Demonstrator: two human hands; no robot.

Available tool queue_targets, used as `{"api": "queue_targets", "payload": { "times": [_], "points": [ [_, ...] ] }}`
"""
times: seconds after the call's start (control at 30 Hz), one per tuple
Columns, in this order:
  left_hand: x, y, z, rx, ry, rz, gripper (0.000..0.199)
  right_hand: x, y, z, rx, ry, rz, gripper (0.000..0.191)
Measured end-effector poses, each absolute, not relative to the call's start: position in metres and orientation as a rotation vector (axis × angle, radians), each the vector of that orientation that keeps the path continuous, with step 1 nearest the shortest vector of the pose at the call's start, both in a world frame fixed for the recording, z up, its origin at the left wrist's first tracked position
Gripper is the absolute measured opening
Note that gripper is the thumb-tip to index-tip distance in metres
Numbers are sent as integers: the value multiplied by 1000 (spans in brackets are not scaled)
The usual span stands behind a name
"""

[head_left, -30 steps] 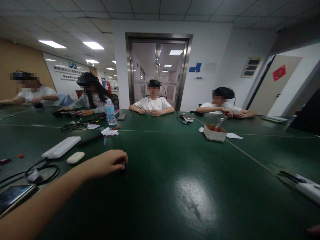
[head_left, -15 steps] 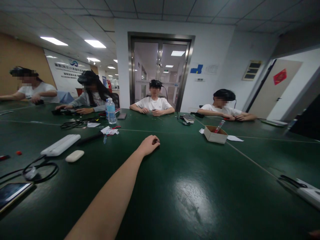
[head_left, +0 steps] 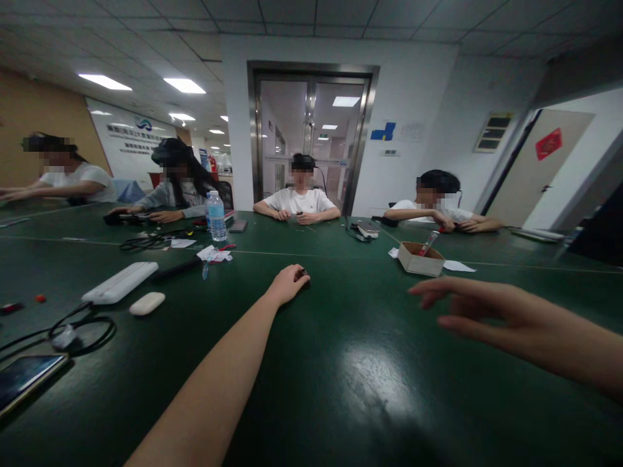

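My left hand (head_left: 288, 285) rests on the green table (head_left: 321, 363) with its fingers curled round a small dark thing, mostly hidden, whose kind I cannot make out. Over the table on the right is my right hand (head_left: 491, 311), slightly blurred, its thumb and fingers apart with nothing between them. Just beyond its fingertips stands a small open cardboard box (head_left: 420, 263). A clear tube with a red part (head_left: 429, 242) leans up out of that box.
To the left lie a white power strip (head_left: 121, 283), a white rounded case (head_left: 147, 303), a phone (head_left: 32, 383) and black cable (head_left: 104, 334). A water bottle (head_left: 216, 217) stands farther back. Several people with headsets sit along the far side.
My right hand has come in from the right edge and now reaches over the table. My left hand stays in nearly the same place. The person at far left has moved their arms.
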State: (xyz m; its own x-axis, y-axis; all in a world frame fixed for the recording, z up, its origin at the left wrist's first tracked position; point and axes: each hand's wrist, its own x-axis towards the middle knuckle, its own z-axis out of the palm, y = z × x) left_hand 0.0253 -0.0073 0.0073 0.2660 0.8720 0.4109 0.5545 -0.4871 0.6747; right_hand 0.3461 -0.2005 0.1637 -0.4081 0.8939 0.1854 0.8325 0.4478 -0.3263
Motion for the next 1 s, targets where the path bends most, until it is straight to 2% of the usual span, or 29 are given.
{"api": "queue_targets", "payload": {
  "times": [0.07, 0.17, 0.3, 0.43, 0.6, 0.77, 0.87, 1.0],
  "points": [
    [24, -5, 6, 2094, 1311, 1113, 22, 303, -162, 162, -1379, -2506, 615, 38],
    [20, 1, 4, 1886, 1313, 1174, 18, 252, -99, 133, -1330, -2455, 908, 32],
    [17, 7, 3, 1572, 1223, 1302, 17, 212, -31, 74, -1419, -2094, 1293, 37],
    [18, 6, 6, 1381, 1090, 1362, 16, 189, -7, 37, -1187, -1675, 1637, 21],
    [20, 4, 8, 1273, 979, 1279, 15, 186, -10, 23, -964, -1473, 1672, 6],
    [17, -2, 10, 1285, 914, 1215, 18, 188, -9, 20, -951, -1377, 1629, 8],
    [16, -4, 11, 1339, 938, 1215, 21, 187, -7, 19, -944, -1348, 1621, 1],
    [15, -3, 13, 1318, 1004, 1248, 17, 188, -6, 17, -911, -1284, 1581, 9]
  ]
}}
